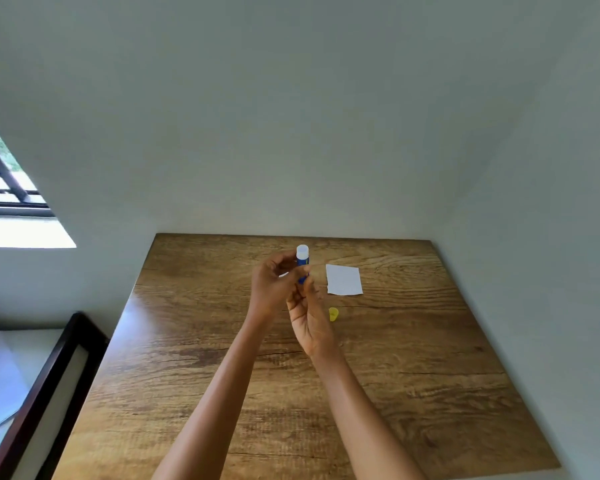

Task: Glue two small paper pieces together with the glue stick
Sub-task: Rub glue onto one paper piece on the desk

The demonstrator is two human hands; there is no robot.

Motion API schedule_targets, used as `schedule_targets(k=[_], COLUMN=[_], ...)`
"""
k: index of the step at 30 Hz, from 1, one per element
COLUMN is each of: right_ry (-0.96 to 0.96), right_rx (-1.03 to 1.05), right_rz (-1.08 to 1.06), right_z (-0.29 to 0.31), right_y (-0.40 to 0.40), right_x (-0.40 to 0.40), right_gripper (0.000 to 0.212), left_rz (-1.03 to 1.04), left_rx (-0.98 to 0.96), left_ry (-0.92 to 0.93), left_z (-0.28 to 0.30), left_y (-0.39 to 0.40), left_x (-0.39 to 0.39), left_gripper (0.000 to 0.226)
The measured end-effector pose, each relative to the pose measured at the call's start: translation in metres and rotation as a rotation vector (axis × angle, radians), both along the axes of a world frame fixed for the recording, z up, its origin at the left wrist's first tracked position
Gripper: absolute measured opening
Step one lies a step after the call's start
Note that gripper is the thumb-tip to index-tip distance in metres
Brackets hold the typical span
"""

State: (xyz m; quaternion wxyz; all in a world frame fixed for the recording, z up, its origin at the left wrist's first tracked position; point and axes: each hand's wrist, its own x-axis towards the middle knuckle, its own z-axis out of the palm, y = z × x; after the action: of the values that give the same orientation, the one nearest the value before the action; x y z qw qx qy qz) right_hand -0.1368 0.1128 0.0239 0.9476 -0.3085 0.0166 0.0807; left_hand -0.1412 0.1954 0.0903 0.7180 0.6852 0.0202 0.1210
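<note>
A blue glue stick (pixel 302 259) with its white top uncovered stands upright above the far middle of the wooden table (pixel 222 358). My left hand (pixel 271 289) curls around its barrel. My right hand (pixel 307 317) pinches the lower end from below. A small white paper piece (pixel 344 279) lies flat on the table to the right of my hands. The yellow cap (pixel 333 313) lies on the table just right of my right hand. A sliver of white shows between my left fingers; I cannot tell what it is.
The table stands in a corner, with pale walls behind it and on its right. At the left stands a dark-framed piece of furniture (pixel 49 393) holding white sheets, and a window (pixel 4 181) is above it.
</note>
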Motion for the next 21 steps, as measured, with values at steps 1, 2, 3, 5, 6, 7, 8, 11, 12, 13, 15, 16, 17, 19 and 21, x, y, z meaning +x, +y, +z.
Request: schedule_targets(k=[1, 2, 3, 5, 6, 7, 8, 11, 12, 13, 15, 16, 17, 19, 21], right_ry=[0.019, 0.040, 0.057, 0.076, 0.076, 0.074, 0.075, 0.079, 0.060, 0.035, -0.008, -0.023, -0.033, -0.032, 0.000], right_rx=[0.014, 0.023, 0.027, -0.004, -0.047, -0.105, -0.166, -0.227, -0.205, -0.170, -0.095, -0.074, -0.069, -0.092, -0.138], right_rz=[0.002, 0.009, 0.016, 0.033, 0.047, 0.063, 0.074, 0.090, 0.116, 0.148, 0.193, 0.202, 0.201, 0.193, 0.175], right_z=[0.000, 0.001, 0.002, 0.007, 0.009, 0.012, 0.014, 0.017, 0.017, 0.015, 0.011, 0.008, 0.005, 0.007, 0.013], right_y=[0.003, 0.007, 0.010, 0.015, 0.017, 0.019, 0.021, 0.021, 0.021, 0.021, 0.019, 0.017, 0.015, 0.014, 0.015], right_x=[-0.001, -0.001, -0.002, -0.003, -0.004, -0.005, -0.006, -0.008, -0.010, -0.012, -0.017, -0.020, -0.022, -0.023, -0.024], right_gripper=[0.027, 0.029, 0.032, 0.037, 0.037, 0.037, 0.037, 0.044, 0.047, 0.048, 0.044, 0.041, 0.040, 0.042, 0.045], left_rz=[-0.010, -0.025, -0.039, -0.052, -0.051, -0.043, -0.039, -0.053, -0.050, -0.038, -0.013, -0.009, -0.011, -0.027, -0.054], left_rx=[0.006, 0.019, 0.048, 0.099, 0.089, 0.091, 0.098, 0.173, 0.174, 0.162, 0.124, 0.109, 0.103, 0.120, 0.145], left_ry=[-0.006, -0.019, -0.043, -0.074, -0.076, -0.084, -0.106, -0.162, -0.152, -0.131, -0.097, -0.092, -0.094, -0.120, -0.151], left_z=[0.000, 0.000, 0.000, -0.002, -0.003, -0.004, -0.005, -0.007, -0.008, -0.009, -0.010, -0.011, -0.010, -0.009, -0.007], left_y=[0.004, 0.007, 0.010, 0.015, 0.016, 0.019, 0.021, 0.023, 0.023, 0.023, 0.025, 0.025, 0.026, 0.025, 0.022], left_x=[-0.001, -0.003, -0.006, -0.011, -0.013, -0.015, -0.016, -0.018, -0.019, -0.020, -0.020, -0.020, -0.021, -0.024, -0.025], left_gripper=[0.019, 0.019, 0.019, 0.021, 0.021, 0.020, 0.020, 0.022, 0.020, 0.019, 0.016, 0.015, 0.016, 0.021, 0.026])
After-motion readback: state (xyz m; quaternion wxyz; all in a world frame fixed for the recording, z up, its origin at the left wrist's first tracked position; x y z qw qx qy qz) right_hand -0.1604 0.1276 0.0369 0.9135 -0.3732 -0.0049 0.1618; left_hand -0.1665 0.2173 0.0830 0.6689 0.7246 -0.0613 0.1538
